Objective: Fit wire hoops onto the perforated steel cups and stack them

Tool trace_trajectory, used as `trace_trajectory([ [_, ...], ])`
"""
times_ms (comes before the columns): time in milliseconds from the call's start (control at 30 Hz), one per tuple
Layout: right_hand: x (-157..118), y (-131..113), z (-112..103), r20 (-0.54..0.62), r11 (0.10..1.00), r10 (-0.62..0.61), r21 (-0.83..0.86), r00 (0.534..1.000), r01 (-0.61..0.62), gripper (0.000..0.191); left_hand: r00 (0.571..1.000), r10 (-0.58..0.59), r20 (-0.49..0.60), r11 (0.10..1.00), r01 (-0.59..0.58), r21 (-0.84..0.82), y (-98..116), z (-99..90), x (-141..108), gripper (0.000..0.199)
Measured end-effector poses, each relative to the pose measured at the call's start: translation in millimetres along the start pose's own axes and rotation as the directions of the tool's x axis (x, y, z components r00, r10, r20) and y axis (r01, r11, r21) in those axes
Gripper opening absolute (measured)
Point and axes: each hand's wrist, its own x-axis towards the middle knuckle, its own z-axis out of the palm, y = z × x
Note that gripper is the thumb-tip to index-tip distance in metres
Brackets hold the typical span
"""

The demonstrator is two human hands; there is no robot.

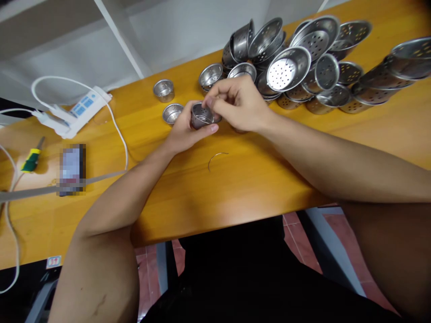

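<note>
My left hand (187,132) is wrapped round a small perforated metal cup (200,116), held tilted a little above the table. Over the cup's mouth, my right hand (235,103) has its thumb and forefinger pinched together. What sits between those fingertips, if anything, is too small to make out. A thin curved wire (215,157) lies on the table just in front of both hands. Beyond my left hand stand two more little metal cups, one nearer (172,114) and one farther (164,91).
Perforated metal cups (288,69) are piled and stacked at the back right. On the left are a white power strip (84,110) with cables, a green-yellow screwdriver (32,158) and a blurred-out phone-like device (71,169). The wooden table's (188,197) front edge is close to me.
</note>
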Motion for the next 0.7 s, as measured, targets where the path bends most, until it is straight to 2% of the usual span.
trace_trajectory([
  [100,0.8,-8.2,-17.3,0.235,0.987,0.081,0.116,0.969,-0.111,0.063,0.996,-0.091,0.025,0.987,0.093,-0.129,-2.2,-0.9,0.6,0.1],
  [167,0.4,-8.5,-23.3,0.32,0.975,0.083,0.169,0.944,-0.143,0.074,0.991,-0.129,0.044,0.969,0.135,-0.208,-2.2,-1.2,1.2,0.097],
  [267,-0.6,-4.4,-21.7,0.332,0.961,0.092,0.218,0.939,-0.171,0.078,0.992,-0.112,0.057,0.963,0.123,-0.24,-3.4,-1.8,2.0,0.098],
  [433,-1.7,-3.1,-13.9,0.346,0.937,0.086,0.29,0.934,-0.193,0.078,0.999,0.027,0.019,0.992,-0.024,-0.124,-9.9,-3.6,1.8,0.113],
  [567,-2.4,-5.6,-14.3,0.363,0.913,0.112,0.33,0.925,-0.24,0.078,0.998,0.062,-0.009,0.997,-0.062,-0.05,-11.4,-4.2,0.7,0.106],
  [700,-3.3,-5.9,-14.2,0.319,0.919,0.166,0.293,0.933,-0.263,0.077,0.998,0.067,-0.011,0.998,-0.067,0.008,-9.8,-4.6,0.2,0.104],
])
